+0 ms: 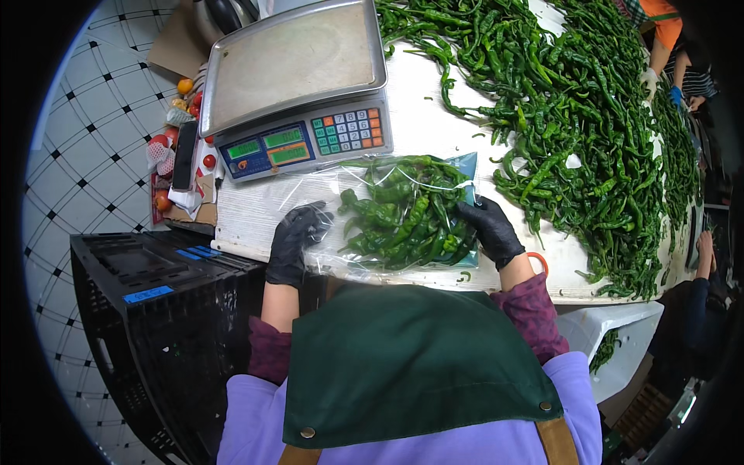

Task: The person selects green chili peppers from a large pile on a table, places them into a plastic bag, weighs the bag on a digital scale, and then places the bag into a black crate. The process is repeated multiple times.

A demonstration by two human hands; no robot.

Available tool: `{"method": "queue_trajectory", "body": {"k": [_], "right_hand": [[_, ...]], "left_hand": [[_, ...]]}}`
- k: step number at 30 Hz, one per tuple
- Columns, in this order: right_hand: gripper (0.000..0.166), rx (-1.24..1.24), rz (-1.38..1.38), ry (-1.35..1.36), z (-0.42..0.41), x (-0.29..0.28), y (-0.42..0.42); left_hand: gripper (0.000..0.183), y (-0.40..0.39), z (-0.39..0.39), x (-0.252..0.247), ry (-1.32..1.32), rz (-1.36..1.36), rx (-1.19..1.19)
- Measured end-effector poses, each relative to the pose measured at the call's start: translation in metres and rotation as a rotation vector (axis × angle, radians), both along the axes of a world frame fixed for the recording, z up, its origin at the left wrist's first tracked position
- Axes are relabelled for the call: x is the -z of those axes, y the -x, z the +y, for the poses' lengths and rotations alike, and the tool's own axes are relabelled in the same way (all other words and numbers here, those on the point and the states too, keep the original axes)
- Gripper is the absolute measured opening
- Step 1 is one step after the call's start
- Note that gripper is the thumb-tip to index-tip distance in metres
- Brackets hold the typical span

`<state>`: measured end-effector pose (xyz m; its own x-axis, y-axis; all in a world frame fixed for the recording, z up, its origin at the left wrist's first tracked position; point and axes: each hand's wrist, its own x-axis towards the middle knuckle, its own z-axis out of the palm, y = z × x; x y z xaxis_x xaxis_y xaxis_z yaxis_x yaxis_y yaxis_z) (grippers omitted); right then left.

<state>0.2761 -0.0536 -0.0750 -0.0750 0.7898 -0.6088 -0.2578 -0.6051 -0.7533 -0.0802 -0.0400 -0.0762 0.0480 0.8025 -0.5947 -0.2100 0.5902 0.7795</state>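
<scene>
A transparent plastic bag (325, 189) lies on the white table just in front of me, filled with long green peppers (407, 221). My left hand (295, 243), in a black glove, holds the loose film at the bag's left end. At the other end, my right hand (493, 230), gloved in black too, grips the bag with the thumb over the film. Some right-hand fingers are hidden behind it. Beneath the bag's right side a blue-green sheet (469, 168) shows. Right behind the bag stands a digital scale (302, 136) with a bare metal pan (296, 64).
A large heap of green peppers (558, 133) covers the table's right side. Black crates (174, 285) stand at my left, beside tomatoes (163, 200) and a phone (185, 156). A white foam box (622, 343) sits low right. Other people's hands (650, 81) work across the heap.
</scene>
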Motion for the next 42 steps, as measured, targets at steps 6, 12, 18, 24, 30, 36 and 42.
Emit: {"method": "queue_trajectory", "body": {"k": [6,12,18,24,30,36,42], "right_hand": [[0.032,0.063,0.052,-0.167,-0.002,-0.045,-0.009],[0.023,-0.124,-0.346,-0.620,-0.012,-0.031,-0.033],[0.027,0.309,-0.237,-0.127,-0.020,-0.001,-0.017],[0.022,0.242,-0.381,-0.076,-0.008,0.012,-0.019],[0.015,0.113,-0.539,-0.001,-0.008,0.008,-0.018],[0.008,0.035,-0.547,0.000,-0.015,0.024,-0.028],[0.010,-0.012,-0.746,-0.156,-0.019,0.042,-0.032]], "left_hand": [[0.014,0.013,0.001,-0.035,-0.399,-0.191,-0.070],[0.021,0.039,-0.004,-0.036,-0.283,0.001,-0.092],[0.058,0.032,-0.021,0.002,-0.024,-0.054,-0.294],[0.052,0.027,-0.008,-0.005,0.213,-0.176,-0.174],[0.036,0.004,-0.006,0.000,0.091,-0.004,-0.132],[0.032,0.005,-0.001,0.016,0.078,0.062,-0.083],[0.025,-0.012,0.000,0.013,0.011,0.128,-0.125]]}}
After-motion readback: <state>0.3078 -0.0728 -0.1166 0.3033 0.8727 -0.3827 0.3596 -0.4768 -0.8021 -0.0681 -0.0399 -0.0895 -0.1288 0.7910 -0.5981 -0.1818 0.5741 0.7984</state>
